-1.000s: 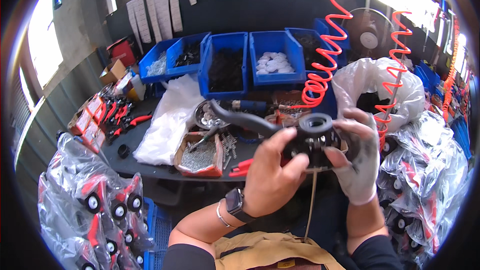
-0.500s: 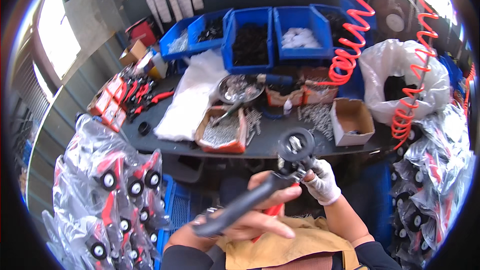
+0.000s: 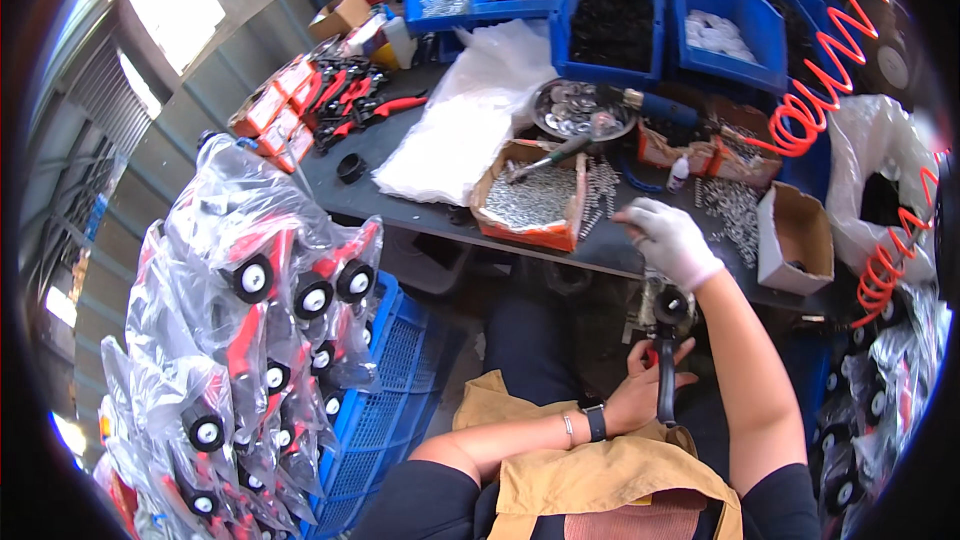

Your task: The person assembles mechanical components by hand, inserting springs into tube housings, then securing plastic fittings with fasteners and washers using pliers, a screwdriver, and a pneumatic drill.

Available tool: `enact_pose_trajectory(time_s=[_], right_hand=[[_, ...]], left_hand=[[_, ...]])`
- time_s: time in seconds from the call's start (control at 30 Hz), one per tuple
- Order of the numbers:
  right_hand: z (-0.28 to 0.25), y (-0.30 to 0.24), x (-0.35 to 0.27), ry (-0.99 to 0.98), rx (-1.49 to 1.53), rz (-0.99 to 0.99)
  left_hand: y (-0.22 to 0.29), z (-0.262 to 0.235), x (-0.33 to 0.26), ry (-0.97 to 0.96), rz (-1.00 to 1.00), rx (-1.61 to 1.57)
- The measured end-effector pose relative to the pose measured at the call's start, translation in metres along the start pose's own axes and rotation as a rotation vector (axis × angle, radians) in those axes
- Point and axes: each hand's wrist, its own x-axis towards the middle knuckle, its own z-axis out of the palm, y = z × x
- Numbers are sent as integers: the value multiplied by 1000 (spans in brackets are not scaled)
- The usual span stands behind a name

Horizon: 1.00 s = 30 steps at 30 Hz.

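Note:
In front of my apron, my left hand (image 3: pixel 634 398) is closed round a black-and-red hand tool (image 3: pixel 667 375). The tool's long black handle points down toward me, and its round head with metal parts is on the bench side. My right hand (image 3: pixel 675 245), in a white glove with bare fingertips, is above the tool's head at the bench edge. Its fingers are pinched together; whether anything is between them I cannot tell. To the left of these fingertips stands an open carton of small metal pins (image 3: pixel 525 200), with a green-handled tool (image 3: pixel 553 156) lying on top.
Blue bins (image 3: pixel 615 20) of parts line the back. On the bench (image 3: pixel 335 162) are red-handled tools (image 3: pixel 350 100), white sheeting (image 3: pixel 465 125), a dish of washers (image 3: pixel 583 110) and a white box (image 3: pixel 795 240). Bagged wheeled items (image 3: pixel 250 340) stand left by a blue crate (image 3: pixel 385 410). Red coiled hoses (image 3: pixel 805 125) hang right.
My view has swung left. My right hand has left the tool and moved up to the bench edge. The tool's handle, slanting down to the left before, now points toward me.

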Motion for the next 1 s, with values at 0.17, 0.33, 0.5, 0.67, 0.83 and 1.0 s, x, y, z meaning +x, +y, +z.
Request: enact_pose_trajectory(time_s=[0.17, 0.33, 0.5, 0.67, 0.83, 1.0], right_hand=[[19, 10, 42, -324, -428, -264], [17, 23, 32, -317, -520, -409], [-5, 31, 5, -75, -420, -221], [-10, -13, -41, 350, 526, 282], [-8, -32, -92, 349, 139, 65], [-7, -30, -107, 361, -96, 33]], left_hand=[[-10, -45, 6, -297, 164, -113], [-16, -191, 34, -382, -212, -642], [-113, -284, 60, 1156, -275, -451], [-224, -444, 79, 1067, -848, 893], [-302, -486, 76, 531, -1446, 1185], [-289, -447, 88, 527, -1433, 1035]])
